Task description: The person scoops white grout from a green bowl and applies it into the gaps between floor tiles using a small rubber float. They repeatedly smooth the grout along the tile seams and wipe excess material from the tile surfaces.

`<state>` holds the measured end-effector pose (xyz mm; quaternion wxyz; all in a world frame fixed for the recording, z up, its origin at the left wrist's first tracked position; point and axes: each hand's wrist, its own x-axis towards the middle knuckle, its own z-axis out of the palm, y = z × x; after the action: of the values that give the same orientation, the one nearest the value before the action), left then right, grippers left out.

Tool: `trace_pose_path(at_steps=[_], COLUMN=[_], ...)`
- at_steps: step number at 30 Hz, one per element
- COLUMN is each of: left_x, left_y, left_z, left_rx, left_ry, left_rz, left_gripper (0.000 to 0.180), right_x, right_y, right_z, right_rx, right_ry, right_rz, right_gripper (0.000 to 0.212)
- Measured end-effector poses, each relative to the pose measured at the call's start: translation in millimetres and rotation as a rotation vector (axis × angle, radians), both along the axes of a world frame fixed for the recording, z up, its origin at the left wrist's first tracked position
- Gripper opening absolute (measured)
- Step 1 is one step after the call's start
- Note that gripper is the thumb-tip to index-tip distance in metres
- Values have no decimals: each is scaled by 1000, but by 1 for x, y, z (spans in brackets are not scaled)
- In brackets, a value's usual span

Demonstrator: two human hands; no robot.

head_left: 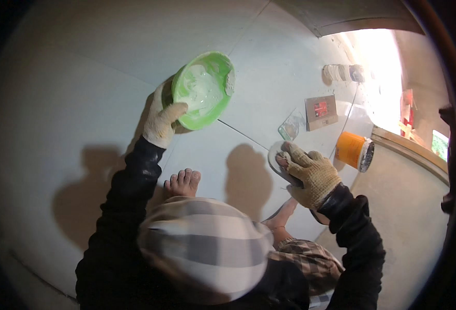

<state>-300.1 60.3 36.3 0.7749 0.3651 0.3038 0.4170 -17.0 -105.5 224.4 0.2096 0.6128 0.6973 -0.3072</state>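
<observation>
My left hand, in a cream knit work glove, grips the rim of a green plastic bowl, thumb over the near edge. The bowl is tipped toward me, so the white paste smeared inside it shows. On the right, my gloved right hand is closed on a flat, rounded grey pad, low over the tiled floor. Some fingertips poke bare through this glove. Whether the pad touches the floor I cannot tell. A dark joint line between the tiles runs from beneath the bowl toward the pad.
Beyond my right hand lie a clear flat piece with a greenish edge and a brown card with a red patch. An orange tub lies near the wooden sill. Farther off is a whitish cylinder. My bare feet are close by.
</observation>
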Motion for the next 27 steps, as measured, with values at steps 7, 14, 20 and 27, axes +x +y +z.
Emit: trace_pose_path(at_steps=[7,14,20,27], left_x=[16,-1,0,-4], left_y=[-30,-9,-14,-8], left_z=[-22,-4,4,9], left_rx=[-297,-105,-31,145], left_ry=[-66,238,294,334], left_rz=[5,-37,-141,-91], left_gripper=[73,85,87,82], right_x=[-29,-62,-78,-64], right_y=[31,89,102,89], right_z=[-23,-54,-107,-88], right_rx=[192,483,592,-36], right_ry=[6,-290,-392,343], right_rz=[-43,148,80,-564], right_gripper=[76,65,53,46])
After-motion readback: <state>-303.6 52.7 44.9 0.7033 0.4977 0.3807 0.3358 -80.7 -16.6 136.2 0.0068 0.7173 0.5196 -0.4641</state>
